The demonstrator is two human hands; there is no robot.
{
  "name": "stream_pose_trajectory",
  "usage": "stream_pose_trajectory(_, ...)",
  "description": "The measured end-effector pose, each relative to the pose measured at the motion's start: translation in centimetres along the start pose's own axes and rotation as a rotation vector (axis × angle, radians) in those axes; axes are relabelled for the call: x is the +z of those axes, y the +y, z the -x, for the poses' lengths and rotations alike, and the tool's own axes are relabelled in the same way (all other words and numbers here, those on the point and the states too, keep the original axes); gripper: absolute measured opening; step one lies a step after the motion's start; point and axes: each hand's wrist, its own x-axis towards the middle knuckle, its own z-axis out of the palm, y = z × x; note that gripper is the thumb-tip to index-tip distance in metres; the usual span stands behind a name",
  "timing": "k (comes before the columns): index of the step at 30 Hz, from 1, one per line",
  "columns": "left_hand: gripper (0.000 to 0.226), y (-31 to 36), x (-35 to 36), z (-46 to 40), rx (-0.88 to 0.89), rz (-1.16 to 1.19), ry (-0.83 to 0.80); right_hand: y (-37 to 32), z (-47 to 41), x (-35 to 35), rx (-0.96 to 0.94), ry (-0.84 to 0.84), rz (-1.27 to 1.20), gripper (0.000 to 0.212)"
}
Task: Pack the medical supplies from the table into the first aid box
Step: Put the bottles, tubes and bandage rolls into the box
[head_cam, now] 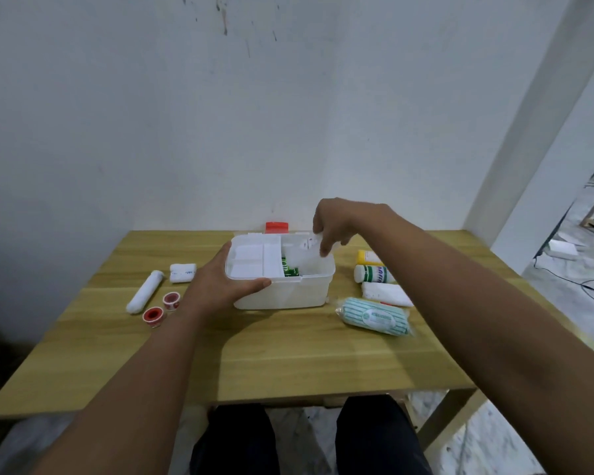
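While gripping the tray's (251, 260) near-left corner with left hand (220, 286), pinching a small white packet (310, 242) over the first aid box (285, 296) with right hand (336, 224), mid-bench (288, 354).

A light wooden desk (288, 354) fills the lower middle of the frame. At its centre stands a white first aid box (285, 296). Left of the box lie a white tube (144, 291), a small white roll (183, 272) and two red-centred tape rolls (154, 316). Right of it lie a yellow bottle (367, 257), a green-printed bottle (374, 273), a white bandage (386, 293) and a green-striped packet (374, 316).
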Motion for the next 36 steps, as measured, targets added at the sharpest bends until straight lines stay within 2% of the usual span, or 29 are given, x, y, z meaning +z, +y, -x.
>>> stream_pose_trajectory(4,0.098,0.3,0.0,0.0,-0.022,-0.001,0.0,-1.7,-1.2,2.5,-0.025,0.051,0.2,0.065)
stream_pose_trajectory(8,0.097,0.2,0.1,0.0,-0.016,-0.002,0.009,-1.8,-2.0,3.8,-0.043,0.144,0.212,0.064)
stream_pose_trajectory(21,0.101,0.4,0.1,0.0,-0.034,-0.041,-0.015,-2.0,-2.0,5.8,-0.126,0.202,0.369,0.06)
stream_pose_trajectory(25,0.1,0.5,0.0,0.2,-0.035,-0.041,0.003,-2.2,-1.9,6.6,-0.149,0.163,0.268,0.061)
stream_pose_trajectory(28,0.101,0.8,0.0,0.4,-0.041,-0.033,0.007,-2.3,-1.4,6.6,-0.127,0.114,0.026,0.073)
stream_pose_trajectory(33,0.099,1.5,-0.2,0.6,-0.044,-0.029,0.001,-2.6,-1.1,6.1,-0.091,0.098,-0.332,0.07)
stream_pose_trajectory(36,0.1,1.8,-0.1,0.7,-0.055,-0.033,0.005,-2.5,-1.3,6.7,-0.074,0.116,-0.38,0.074)
